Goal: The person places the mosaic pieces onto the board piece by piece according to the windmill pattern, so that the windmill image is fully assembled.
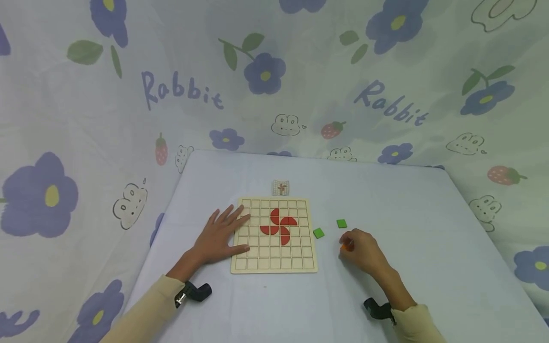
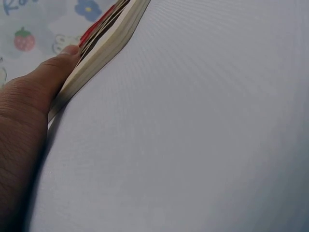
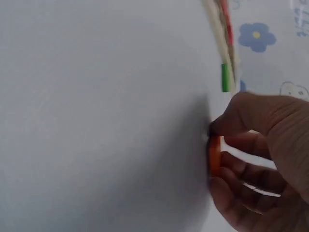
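A wooden grid board [image 1: 253, 264] lies on the table with red quarter-round tiles [image 1: 285, 236] forming a pinwheel in its middle. My left hand [image 1: 216, 238] rests spread over the board's left edge; in the left wrist view its thumb [image 2: 58, 65] lies on the rim. To the right of the board, my right hand [image 1: 362, 250] pinches a small orange tile [image 1: 348, 247] at the tabletop. The right wrist view shows that orange tile [image 3: 215, 155] on edge between thumb and fingers. Its full outline is hidden by the hand.
Two green square tiles lie right of the board: one green tile [image 1: 319, 233] beside its edge, another green tile [image 1: 341, 223] just beyond my right hand. A small pattern card [image 1: 280, 187] stands behind the board. The white table [image 1: 386, 190] meets a printed cloth backdrop [image 1: 257, 128].
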`<state>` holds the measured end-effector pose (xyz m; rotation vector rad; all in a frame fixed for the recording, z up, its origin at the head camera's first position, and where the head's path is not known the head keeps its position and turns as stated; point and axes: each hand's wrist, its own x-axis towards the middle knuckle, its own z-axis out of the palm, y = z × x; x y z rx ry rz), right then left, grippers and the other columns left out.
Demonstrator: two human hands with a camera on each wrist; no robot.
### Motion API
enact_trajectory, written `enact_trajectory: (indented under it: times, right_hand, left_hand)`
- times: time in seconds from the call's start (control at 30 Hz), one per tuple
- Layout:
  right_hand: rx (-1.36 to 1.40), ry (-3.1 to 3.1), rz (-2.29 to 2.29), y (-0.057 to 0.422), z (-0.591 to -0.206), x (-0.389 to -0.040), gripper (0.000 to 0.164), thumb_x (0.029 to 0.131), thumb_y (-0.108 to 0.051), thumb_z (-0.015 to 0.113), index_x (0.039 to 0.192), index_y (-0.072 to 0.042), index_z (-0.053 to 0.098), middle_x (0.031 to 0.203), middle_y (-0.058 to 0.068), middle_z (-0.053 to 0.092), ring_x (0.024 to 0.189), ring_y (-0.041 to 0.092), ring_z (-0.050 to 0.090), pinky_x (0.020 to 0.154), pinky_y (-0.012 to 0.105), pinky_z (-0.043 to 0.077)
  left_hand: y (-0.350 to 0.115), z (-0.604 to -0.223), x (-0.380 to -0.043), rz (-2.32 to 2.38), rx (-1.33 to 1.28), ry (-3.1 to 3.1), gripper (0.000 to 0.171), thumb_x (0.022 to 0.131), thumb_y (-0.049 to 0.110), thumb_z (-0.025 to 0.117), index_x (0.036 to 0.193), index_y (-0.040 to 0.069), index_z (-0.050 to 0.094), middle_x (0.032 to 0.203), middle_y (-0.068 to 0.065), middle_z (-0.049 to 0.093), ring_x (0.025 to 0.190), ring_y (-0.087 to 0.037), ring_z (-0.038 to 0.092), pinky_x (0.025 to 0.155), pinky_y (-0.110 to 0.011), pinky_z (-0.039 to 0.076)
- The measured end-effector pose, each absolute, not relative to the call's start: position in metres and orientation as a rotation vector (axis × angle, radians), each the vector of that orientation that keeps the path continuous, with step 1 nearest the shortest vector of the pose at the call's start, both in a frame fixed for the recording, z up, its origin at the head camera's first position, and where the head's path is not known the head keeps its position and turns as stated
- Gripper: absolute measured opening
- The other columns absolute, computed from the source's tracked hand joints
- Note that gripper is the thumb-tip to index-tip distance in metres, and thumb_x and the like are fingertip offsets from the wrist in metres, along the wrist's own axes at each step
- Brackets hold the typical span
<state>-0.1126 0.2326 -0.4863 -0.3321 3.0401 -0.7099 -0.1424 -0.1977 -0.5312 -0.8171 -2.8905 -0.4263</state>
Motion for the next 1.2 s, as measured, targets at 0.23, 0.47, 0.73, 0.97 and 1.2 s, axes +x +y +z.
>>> enact_trajectory:
  times: [0.23, 0.47, 0.73, 0.97, 1.2]
  right_hand:
    - [-0.616, 3.227, -0.764, 0.226, -0.485, -0.124, 0.029, 0.070, -0.004, 0.079, 0.098, -0.007, 0.071, 0.086, 0.000, 0.067, 0.076, 0.016, 0.060, 0.064, 0.032, 0.054]
    - [-0.725, 3.055, -1.142, 0.213, -0.469, -0.134, 0.047, 0.073, 0.000, 0.080, 0.117, -0.005, 0.065, 0.093, 0.000, 0.066, 0.083, 0.015, 0.064, 0.070, 0.033, 0.058]
    - [-0.540, 3.018, -0.581, 0.205, -0.478, -0.130, 0.040, 0.073, -0.015, 0.084, 0.110, -0.011, 0.071, 0.086, -0.004, 0.065, 0.075, 0.011, 0.057, 0.061, 0.028, 0.049]
    - [-0.643, 3.106, -0.583, 0.194, -0.486, -0.139, 0.038, 0.072, -0.026, 0.089, 0.105, -0.011, 0.076, 0.099, 0.001, 0.071, 0.083, 0.017, 0.062, 0.068, 0.034, 0.052]
    - [-0.638, 3.160, -0.634, 0.184, -0.495, -0.147, 0.015, 0.070, -0.015, 0.085, 0.083, -0.014, 0.077, 0.081, -0.006, 0.066, 0.071, 0.011, 0.058, 0.060, 0.030, 0.050]
  left_hand:
    - [-0.197, -0.530, -0.144, -0.419, -0.820, -2.893, 0.092, 0.083, 0.080, 0.047, 0.155, 0.024, 0.034, 0.162, -0.003, 0.020, 0.149, -0.029, 0.010, 0.116, -0.055, 0.004]
    - [-0.197, -0.529, -0.145, -0.427, -0.819, -2.883, 0.091, 0.083, 0.078, 0.050, 0.155, 0.024, 0.034, 0.162, -0.003, 0.021, 0.148, -0.030, 0.011, 0.116, -0.056, 0.005]
    - [-0.196, -0.530, -0.142, -0.431, -0.822, -2.883, 0.091, 0.083, 0.079, 0.049, 0.154, 0.024, 0.035, 0.162, -0.004, 0.021, 0.148, -0.031, 0.012, 0.116, -0.056, 0.006]
    - [-0.198, -0.532, -0.142, -0.434, -0.813, -2.885, 0.091, 0.083, 0.080, 0.048, 0.155, 0.025, 0.034, 0.162, -0.003, 0.020, 0.148, -0.030, 0.012, 0.116, -0.055, 0.005]
    - [-0.196, -0.531, -0.143, -0.440, -0.821, -2.880, 0.091, 0.083, 0.079, 0.049, 0.154, 0.025, 0.035, 0.162, -0.003, 0.022, 0.148, -0.030, 0.013, 0.116, -0.056, 0.006]
